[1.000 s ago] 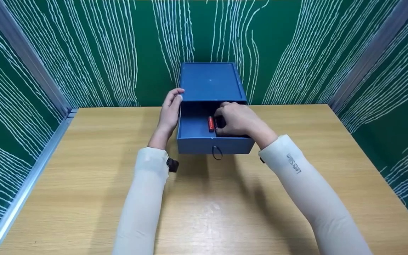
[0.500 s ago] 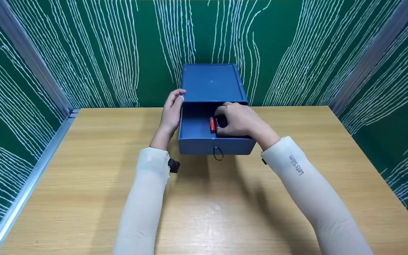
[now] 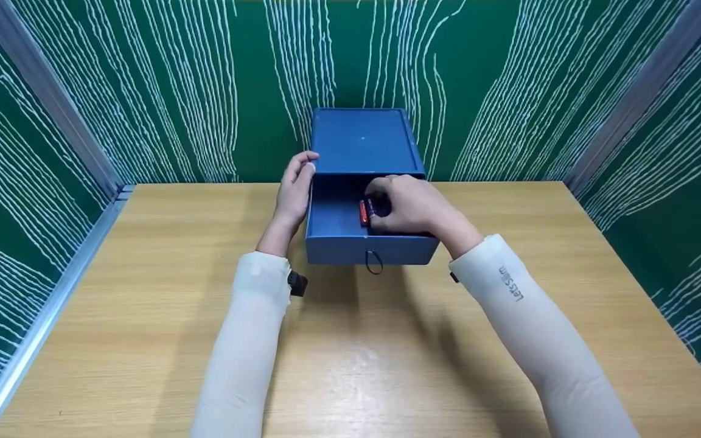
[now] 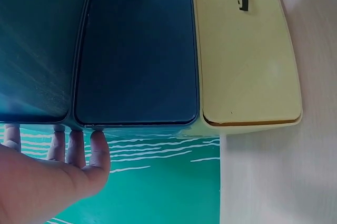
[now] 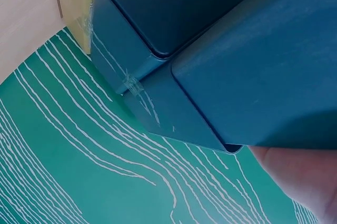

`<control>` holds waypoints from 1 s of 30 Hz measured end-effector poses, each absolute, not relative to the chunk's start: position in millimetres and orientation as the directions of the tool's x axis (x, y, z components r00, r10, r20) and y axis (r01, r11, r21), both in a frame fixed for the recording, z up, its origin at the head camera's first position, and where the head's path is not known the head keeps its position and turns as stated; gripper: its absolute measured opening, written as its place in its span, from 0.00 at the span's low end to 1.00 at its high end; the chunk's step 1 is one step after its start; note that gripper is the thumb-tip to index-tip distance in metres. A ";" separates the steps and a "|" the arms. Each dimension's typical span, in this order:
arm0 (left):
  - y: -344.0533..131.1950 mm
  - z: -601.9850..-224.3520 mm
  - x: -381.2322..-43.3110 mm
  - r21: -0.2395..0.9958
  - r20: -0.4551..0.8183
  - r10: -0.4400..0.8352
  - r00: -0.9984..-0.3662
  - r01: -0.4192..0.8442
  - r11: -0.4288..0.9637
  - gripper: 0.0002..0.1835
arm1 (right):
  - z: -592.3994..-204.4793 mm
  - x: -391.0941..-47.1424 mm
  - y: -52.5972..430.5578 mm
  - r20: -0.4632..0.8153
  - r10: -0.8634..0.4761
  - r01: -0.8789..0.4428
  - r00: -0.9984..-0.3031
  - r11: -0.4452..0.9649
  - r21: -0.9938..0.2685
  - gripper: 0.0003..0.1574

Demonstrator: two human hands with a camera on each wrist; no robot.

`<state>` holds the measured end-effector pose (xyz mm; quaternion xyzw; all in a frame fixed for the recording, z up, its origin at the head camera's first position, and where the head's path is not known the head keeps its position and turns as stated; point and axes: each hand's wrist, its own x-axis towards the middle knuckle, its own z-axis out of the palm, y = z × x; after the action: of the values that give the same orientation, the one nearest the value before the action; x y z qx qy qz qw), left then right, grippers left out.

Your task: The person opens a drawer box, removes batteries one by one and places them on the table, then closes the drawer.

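In the head view a blue drawer (image 3: 338,250) with a dark loop pull stands open at the top of a small stacked cabinet (image 3: 362,140). My left hand (image 3: 292,194) rests against the cabinet's left side, fingers extended along it. Inside the drawer, my right hand (image 3: 408,204) bends its fingers and thumb around a dark purple battery (image 3: 371,207). A red battery (image 3: 363,213) lies directly left of it on the drawer floor. The right palm hides the drawer's right part. In the right wrist view, the drawer wall (image 5: 263,76) covers most of the right hand.
Under the open drawer, the left wrist view shows a shut dark blue drawer (image 4: 137,55) and a yellow drawer (image 4: 250,55). The cabinet stands at the back of a wooden table (image 3: 350,365), near a green wall (image 3: 478,55) with white wavy lines.
The dark battery and the right fingers have shifted slightly left, close against the red battery. My left hand and the drawer keep their places.
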<state>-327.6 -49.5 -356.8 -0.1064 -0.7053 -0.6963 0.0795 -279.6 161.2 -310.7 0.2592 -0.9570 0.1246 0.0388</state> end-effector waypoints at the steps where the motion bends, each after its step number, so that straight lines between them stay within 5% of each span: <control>1: -49.4 -356.6 -327.7 0.965 0.261 0.038 -0.965 0.262 0.011 0.15 | -310.6 -279.7 161.5 0.138 -0.487 -0.506 -0.863 0.832 -0.226 0.28; 30: -48.5 -356.3 -328.0 0.964 0.262 0.020 -0.965 0.263 0.033 0.14 | -293.7 -267.9 165.9 0.209 -0.534 -0.573 -0.819 0.769 -0.284 0.25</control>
<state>-328.0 -48.5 -356.3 -0.0990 -0.7131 -0.6884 0.0883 -267.9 165.9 -293.7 0.2949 -0.9386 0.1694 0.0581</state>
